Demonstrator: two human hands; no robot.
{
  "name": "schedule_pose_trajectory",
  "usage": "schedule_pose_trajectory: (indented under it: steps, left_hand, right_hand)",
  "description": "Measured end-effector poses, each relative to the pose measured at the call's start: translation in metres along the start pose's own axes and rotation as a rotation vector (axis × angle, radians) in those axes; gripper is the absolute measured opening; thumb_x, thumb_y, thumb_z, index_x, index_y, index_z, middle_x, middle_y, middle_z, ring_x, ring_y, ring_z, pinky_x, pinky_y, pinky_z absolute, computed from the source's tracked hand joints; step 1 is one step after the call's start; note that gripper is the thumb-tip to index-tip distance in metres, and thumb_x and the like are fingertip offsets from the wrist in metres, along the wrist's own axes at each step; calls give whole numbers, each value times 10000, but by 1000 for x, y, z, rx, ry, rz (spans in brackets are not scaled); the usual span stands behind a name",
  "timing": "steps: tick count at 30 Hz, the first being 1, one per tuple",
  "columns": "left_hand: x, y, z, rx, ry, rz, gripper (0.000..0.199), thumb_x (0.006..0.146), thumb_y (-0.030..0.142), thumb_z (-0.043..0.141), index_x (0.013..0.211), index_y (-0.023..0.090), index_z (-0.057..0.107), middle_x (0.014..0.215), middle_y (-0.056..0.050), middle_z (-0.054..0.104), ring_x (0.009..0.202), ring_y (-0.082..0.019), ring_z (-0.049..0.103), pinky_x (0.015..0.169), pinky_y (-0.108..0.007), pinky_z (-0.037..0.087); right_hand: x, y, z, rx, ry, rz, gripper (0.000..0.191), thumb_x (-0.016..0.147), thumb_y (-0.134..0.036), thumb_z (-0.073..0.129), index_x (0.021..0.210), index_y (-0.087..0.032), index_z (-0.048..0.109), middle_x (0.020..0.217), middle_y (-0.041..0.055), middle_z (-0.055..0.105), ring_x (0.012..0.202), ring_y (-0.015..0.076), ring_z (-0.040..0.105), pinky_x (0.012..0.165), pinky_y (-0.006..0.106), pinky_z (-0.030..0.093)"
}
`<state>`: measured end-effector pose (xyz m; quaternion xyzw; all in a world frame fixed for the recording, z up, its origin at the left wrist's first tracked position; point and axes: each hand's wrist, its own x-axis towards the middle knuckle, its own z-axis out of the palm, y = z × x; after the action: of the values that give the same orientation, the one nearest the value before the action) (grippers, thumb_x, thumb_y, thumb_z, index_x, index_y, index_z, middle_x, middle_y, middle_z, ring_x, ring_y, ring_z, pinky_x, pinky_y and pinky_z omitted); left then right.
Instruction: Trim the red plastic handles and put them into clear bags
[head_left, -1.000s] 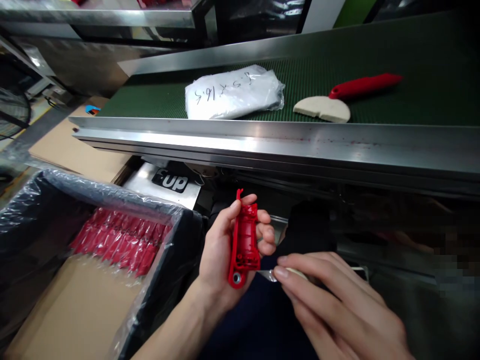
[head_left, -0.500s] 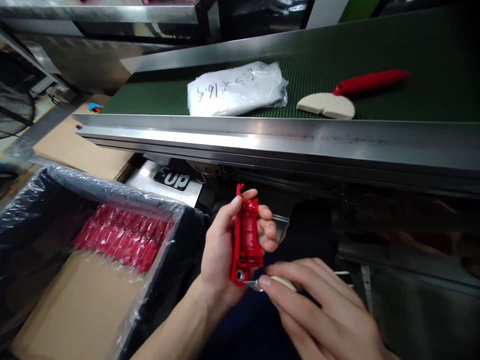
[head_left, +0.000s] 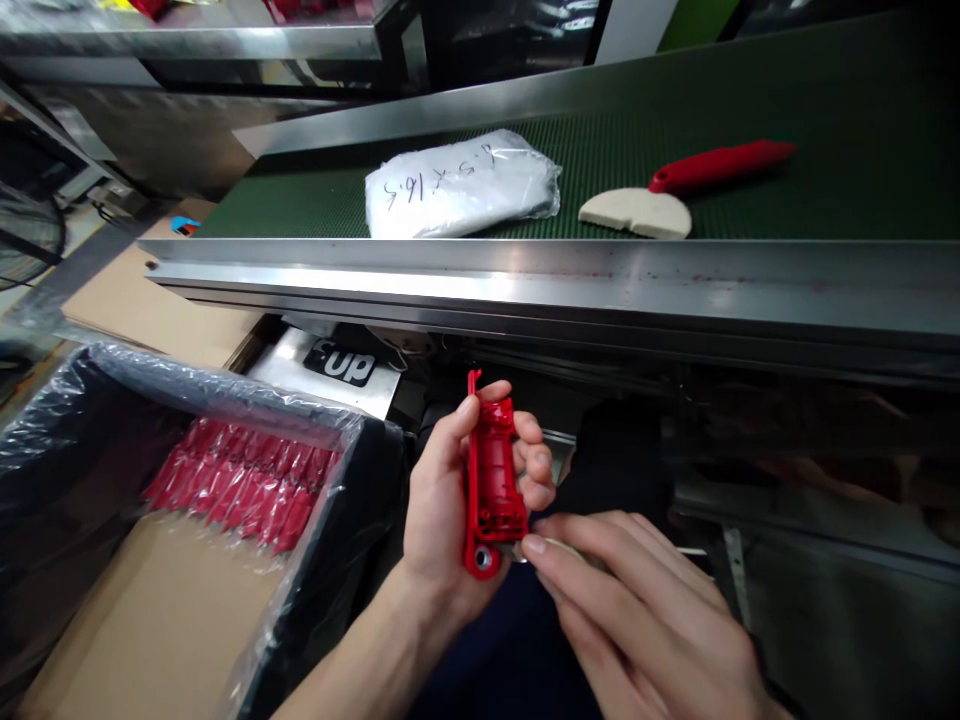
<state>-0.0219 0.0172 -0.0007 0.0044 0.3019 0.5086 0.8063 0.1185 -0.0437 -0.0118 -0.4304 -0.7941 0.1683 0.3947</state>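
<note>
Red plastic housing gripped in L hand; R hand pinches thin metal-tipped tool. Excess force might slip tip, prob. nicking L hand.

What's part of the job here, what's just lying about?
Likely in use:
- open red casing, left hand
- pale-handled tool, right hand

Apparently lying about:
- wrapped white packet
- pale half-disc
- red piece on belt, role unclear
</note>
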Motion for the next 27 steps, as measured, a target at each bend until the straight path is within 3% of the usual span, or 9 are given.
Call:
schedule_pose_trajectory:
  steps: [8,16,19,22,25,27]
  left_hand:
    - [0,1,-1,-18,28,5,273,981,298,366,1092,141,559,792,-72,578,579,-123,559,464,-161,467]
    - [0,1,-2,-41,44,-5,282,981,308,373,1082,151,584,790,-74,595,559,-122,571,447,-158,468]
    - [1,3,-3,-43,8,-35,330,986,314,347,1085,126,599,814,-98,623,579,-142,601,458,-182,498]
    - [0,5,-6,-13,-61,-82,402,990,339,314,1112,108,620,834,-119,644,600,-165,629,463,-208,525]
    - [-4,5,-14,-30,-158,-220,458,991,384,304,1149,106,631,862,-127,642,640,-182,655,408,-188,513]
    - [-8,4,-19,-45,-230,-331,477,995,413,296,1199,118,612,852,-120,645,637,-182,671,402,-181,515]
  right_hand:
    - [0,-2,-1,-13,-30,-37,287,796,17,535,992,-126,686,886,86,707,761,162,663,632,297,555]
    - [5,1,1,-21,-36,-41,297,798,32,555,1030,-104,680,930,128,705,800,192,661,642,328,551]
    - [5,0,-7,60,-93,-44,306,812,22,550,1049,-134,664,961,90,703,821,165,645,671,311,552]
    - [8,4,-18,61,-39,26,349,801,46,562,1066,-162,655,1029,54,687,921,153,639,796,315,556]
    - [19,14,-33,-15,45,27,384,778,63,595,1091,-154,637,1092,61,669,998,153,635,825,285,555]
    - [30,24,-43,-67,19,-40,375,787,39,612,1113,-147,625,1105,74,667,1010,159,634,807,284,558]
